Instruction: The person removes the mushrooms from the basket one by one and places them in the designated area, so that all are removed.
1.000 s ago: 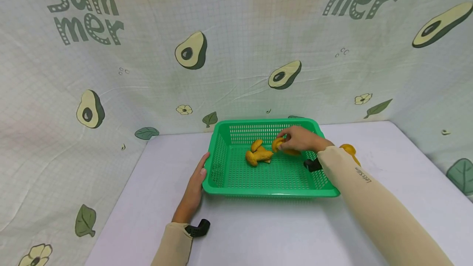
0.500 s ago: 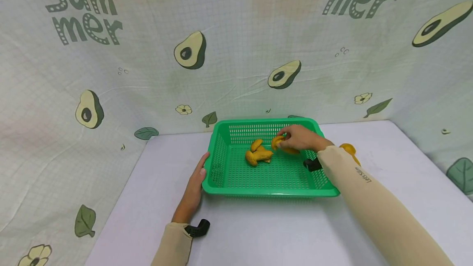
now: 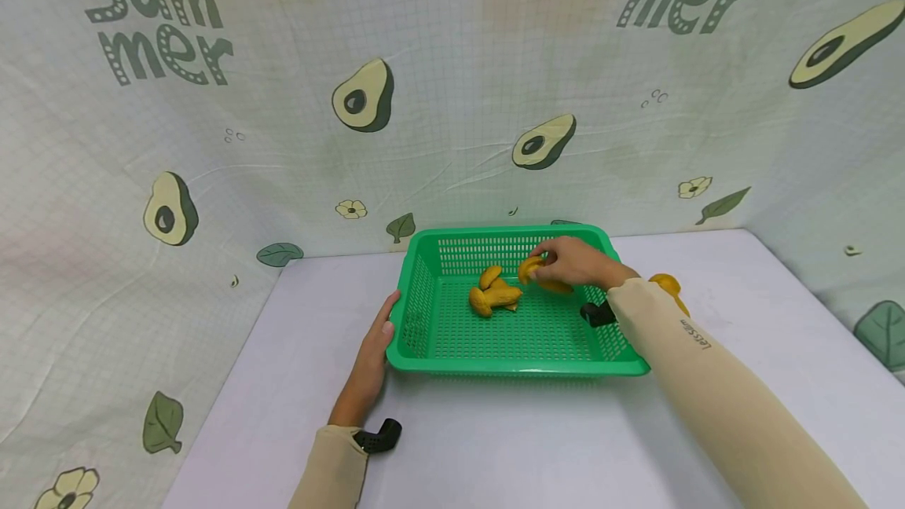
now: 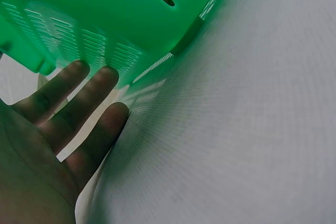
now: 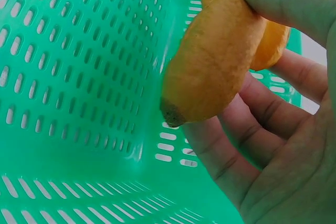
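A green plastic basket (image 3: 519, 368) with slotted walls stands on the table. Inside its right half, my right hand (image 3: 576, 264) pinches a yellow-orange mushroom (image 3: 528, 268) between thumb and fingers. The right wrist view shows this mushroom's thick stem (image 5: 215, 59), dark at its end, held above the basket floor. Several similar mushrooms (image 3: 503, 296) lie in a small pile on the basket floor, left of that hand. My left hand (image 3: 371, 360) rests against the basket's left side. In the left wrist view its fingers (image 4: 97, 87) are extended along the green wall.
Another yellow mushroom (image 3: 666, 285) lies on the white table (image 3: 509, 446), right of the basket and partly hidden by the right sleeve (image 3: 707, 368). A patterned cloth (image 3: 452, 100) hangs behind and along both sides.
My right hand has risen very slightly with the mushroom in its fingers. The left hand, the basket and the pile look the same.
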`<state>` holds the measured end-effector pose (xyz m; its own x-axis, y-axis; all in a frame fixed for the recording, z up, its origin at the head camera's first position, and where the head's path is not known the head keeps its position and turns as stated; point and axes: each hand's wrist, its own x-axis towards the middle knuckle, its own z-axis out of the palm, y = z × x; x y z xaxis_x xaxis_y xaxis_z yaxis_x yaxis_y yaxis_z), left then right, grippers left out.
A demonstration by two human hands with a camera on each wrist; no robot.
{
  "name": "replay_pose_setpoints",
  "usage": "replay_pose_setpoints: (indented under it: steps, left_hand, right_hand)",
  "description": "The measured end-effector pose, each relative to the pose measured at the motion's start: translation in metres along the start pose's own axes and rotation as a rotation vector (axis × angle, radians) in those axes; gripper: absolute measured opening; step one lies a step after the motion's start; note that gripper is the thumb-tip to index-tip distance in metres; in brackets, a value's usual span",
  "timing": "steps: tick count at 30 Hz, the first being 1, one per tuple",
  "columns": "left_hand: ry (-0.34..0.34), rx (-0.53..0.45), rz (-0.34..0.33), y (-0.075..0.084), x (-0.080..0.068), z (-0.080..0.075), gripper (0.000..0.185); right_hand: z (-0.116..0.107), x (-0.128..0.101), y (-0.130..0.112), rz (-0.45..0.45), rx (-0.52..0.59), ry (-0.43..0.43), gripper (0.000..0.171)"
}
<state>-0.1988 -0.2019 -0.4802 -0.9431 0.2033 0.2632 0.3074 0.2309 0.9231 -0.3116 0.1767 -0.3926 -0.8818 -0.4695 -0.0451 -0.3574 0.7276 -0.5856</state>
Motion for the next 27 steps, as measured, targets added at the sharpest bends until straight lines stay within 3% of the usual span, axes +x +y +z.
replay_pose_setpoints:
  steps: [16, 27]
  left_hand:
    - [0.009, 0.015, 0.001, 0.000, -0.001, 0.001, 0.051]
    - [0.004, 0.011, 0.025, -0.003, 0.000, 0.001, 0.050]
  right_hand:
    - [-0.012, -0.003, -0.005, 0.028, 0.111, 0.084, 0.047]
    - [-0.027, -0.025, -0.004, 0.032, 0.245, 0.112, 0.046]
